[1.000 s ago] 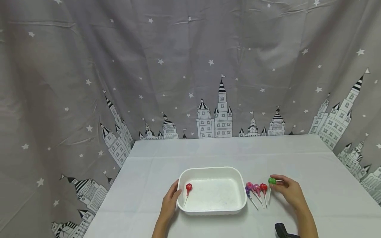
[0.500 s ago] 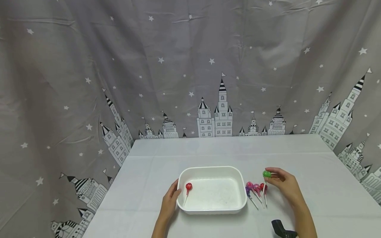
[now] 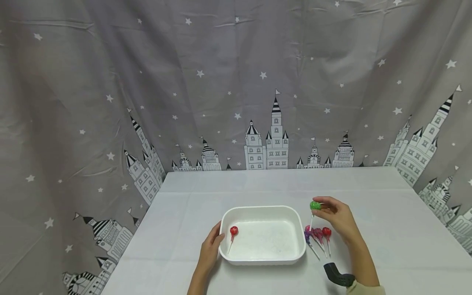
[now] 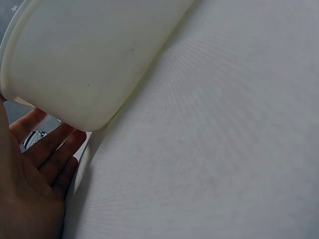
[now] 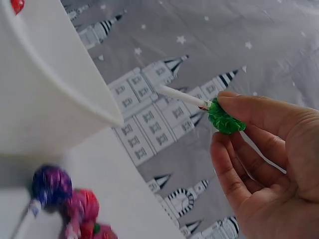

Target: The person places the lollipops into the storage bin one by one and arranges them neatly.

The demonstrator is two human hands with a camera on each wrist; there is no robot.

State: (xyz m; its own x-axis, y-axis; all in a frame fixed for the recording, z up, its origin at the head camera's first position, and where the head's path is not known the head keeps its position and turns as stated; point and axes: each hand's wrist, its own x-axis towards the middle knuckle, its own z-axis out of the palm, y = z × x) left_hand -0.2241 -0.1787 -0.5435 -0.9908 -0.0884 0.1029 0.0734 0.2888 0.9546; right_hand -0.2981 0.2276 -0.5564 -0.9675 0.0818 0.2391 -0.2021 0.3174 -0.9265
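Note:
My right hand (image 3: 333, 213) pinches a green lollipop (image 3: 315, 205) by its wrapped head, lifted above the table just right of the white tray (image 3: 295, 254); its white stick hangs down. In the right wrist view the green lollipop (image 5: 223, 117) sits between thumb and fingers (image 5: 249, 109). My left hand (image 3: 212, 246) rests with straight fingers against the tray's left wall; the left wrist view shows that hand (image 4: 40, 169) beside the tray (image 4: 89, 55). A red lollipop (image 3: 233, 231) lies inside the tray at its left end.
Three lollipops, purple (image 3: 307, 235), pink (image 3: 317, 234) and red (image 3: 326, 232), lie on the white table (image 3: 387, 229) right of the tray. A dark strap (image 3: 335, 275) shows at my right wrist. A grey star-and-castle curtain (image 3: 236, 82) hangs behind and beside the table.
My right hand has lifted the green lollipop off the table and carried it up and left toward the tray's right edge. The left hand has stayed at the tray.

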